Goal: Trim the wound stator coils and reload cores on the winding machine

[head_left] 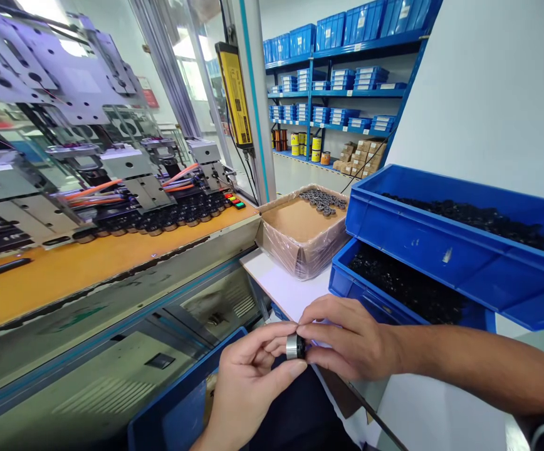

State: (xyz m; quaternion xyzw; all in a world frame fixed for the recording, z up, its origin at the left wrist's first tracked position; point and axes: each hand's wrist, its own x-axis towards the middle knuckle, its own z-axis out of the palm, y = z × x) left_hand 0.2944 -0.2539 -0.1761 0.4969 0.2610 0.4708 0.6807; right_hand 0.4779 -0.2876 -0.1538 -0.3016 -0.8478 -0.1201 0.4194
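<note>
Shiny metal ring (295, 346) with black core, pinched between left hand (246, 382) and right hand (347, 341)

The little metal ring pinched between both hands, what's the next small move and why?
Probably carry the ring leftward to the row of black parts on the machine: the left hand and right hand both pinch it, clear of the blue bins.
</note>
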